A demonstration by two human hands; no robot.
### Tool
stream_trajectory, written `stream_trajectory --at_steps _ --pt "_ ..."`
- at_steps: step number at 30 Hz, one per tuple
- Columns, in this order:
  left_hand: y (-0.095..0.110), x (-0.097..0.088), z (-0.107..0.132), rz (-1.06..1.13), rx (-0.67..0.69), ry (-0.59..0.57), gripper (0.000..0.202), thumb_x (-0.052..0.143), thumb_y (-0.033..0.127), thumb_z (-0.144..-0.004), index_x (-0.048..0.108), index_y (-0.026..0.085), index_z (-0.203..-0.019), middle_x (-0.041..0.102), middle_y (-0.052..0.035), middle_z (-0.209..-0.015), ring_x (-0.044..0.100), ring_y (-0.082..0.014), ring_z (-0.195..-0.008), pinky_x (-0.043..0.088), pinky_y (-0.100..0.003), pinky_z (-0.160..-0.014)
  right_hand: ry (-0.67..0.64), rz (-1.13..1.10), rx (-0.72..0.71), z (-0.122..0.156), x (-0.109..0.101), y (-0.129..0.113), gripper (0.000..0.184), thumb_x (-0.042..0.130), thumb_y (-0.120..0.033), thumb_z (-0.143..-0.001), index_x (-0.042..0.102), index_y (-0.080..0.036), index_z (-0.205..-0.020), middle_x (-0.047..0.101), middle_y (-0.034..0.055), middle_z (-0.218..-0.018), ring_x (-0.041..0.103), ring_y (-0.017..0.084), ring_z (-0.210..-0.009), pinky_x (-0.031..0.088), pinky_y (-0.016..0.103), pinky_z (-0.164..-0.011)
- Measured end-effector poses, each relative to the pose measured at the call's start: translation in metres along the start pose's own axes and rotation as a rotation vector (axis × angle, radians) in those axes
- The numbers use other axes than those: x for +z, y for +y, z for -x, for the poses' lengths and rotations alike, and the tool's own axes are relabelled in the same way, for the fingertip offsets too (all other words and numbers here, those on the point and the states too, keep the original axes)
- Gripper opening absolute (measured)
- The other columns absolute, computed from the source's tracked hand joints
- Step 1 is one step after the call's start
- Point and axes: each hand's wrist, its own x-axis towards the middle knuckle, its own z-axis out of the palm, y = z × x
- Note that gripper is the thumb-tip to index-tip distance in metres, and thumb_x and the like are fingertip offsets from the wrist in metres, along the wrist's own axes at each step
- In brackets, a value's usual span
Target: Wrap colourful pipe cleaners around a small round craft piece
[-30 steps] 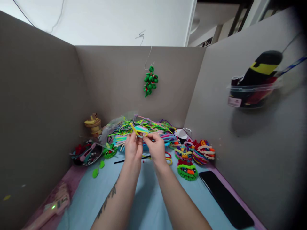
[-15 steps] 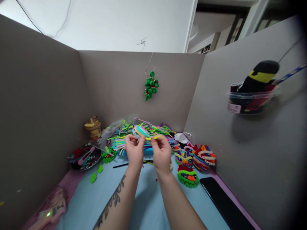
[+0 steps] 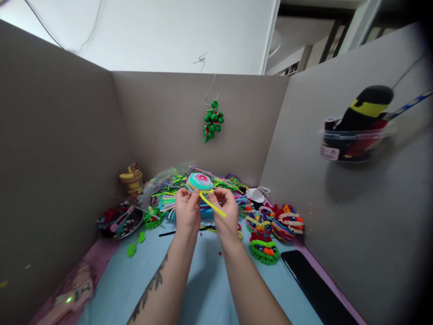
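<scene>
Between my hands is a round pipe-cleaner coil (image 3: 202,181) with a pink middle and rings of pale purple, turquoise and yellow. My left hand (image 3: 188,208) pinches its lower left edge. My right hand (image 3: 226,210) is closed on its lower right edge. From that near edge a yellow pipe cleaner (image 3: 214,206) sticks out, its loose end slanting down across the right fingers. Both hands are held above the table, in front of a heap of colourful pipe cleaners (image 3: 169,203). Some fingertips are hidden behind the coil.
Scissors (image 3: 209,228) lie beyond my wrists. Fuzzy pipe-cleaner figures (image 3: 264,251) and a black phone (image 3: 314,284) are on the right. At left are a metal bowl (image 3: 126,228), green leaf shapes (image 3: 131,250) and a pink glue gun (image 3: 76,293). Grey panels (image 3: 152,122) enclose the table.
The coil has tipped so that its pink-centred face shows. The yellow pipe cleaner, earlier stretched sideways between my fingers, now hangs slanting down with its end free.
</scene>
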Motion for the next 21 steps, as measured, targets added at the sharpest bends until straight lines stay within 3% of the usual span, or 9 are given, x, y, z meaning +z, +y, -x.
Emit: stream_trajectory --at_steps 5,10,16,21 --pt "-0.004 0.003 0.008 -0.042 -0.024 -0.057 0.048 0.083 0.021 -0.055 0.045 0.021 -0.083 0.06 0.0073 -0.067 0.059 -0.0077 -0.059 0.043 -0.017 -0.061 0.094 -0.121 0.041 -0.006 0.002 0.013 0.031 0.07 -0.044 -0.07 0.056 -0.018 -0.079 0.058 -0.0011 -0.073 0.053 0.012 -0.066 0.044 0.025 -0.065" --pt "-0.004 0.005 0.01 -0.047 -0.034 -0.082 0.043 0.082 0.02 -0.057 0.047 0.02 -0.083 0.065 0.0035 -0.074 0.062 -0.0081 -0.064 0.046 -0.018 -0.065 0.117 -0.197 0.091 -0.009 0.003 0.021 0.033 0.072 -0.044 -0.067 0.062 -0.016 -0.082 0.062 0.001 -0.077 0.054 0.013 -0.067 0.044 0.026 -0.065" --pt "-0.005 0.006 0.01 -0.023 -0.149 -0.081 0.041 0.082 0.02 -0.058 0.05 0.018 -0.084 0.067 0.0006 -0.076 0.063 -0.0104 -0.066 0.048 -0.023 -0.068 0.184 -0.218 0.097 -0.008 0.004 0.021 0.034 0.073 -0.042 -0.066 0.063 -0.017 -0.087 0.062 0.0009 -0.078 0.054 0.013 -0.067 0.045 0.027 -0.066" --pt "-0.007 0.003 0.009 -0.006 -0.303 -0.051 0.035 0.079 0.019 -0.06 0.053 0.017 -0.083 0.065 0.0014 -0.072 0.061 -0.009 -0.061 0.046 -0.02 -0.061 0.168 -0.164 0.051 -0.006 0.002 0.023 0.031 0.067 -0.042 -0.072 0.063 -0.017 -0.091 0.064 0.0057 -0.097 0.057 0.019 -0.092 0.044 0.031 -0.081"
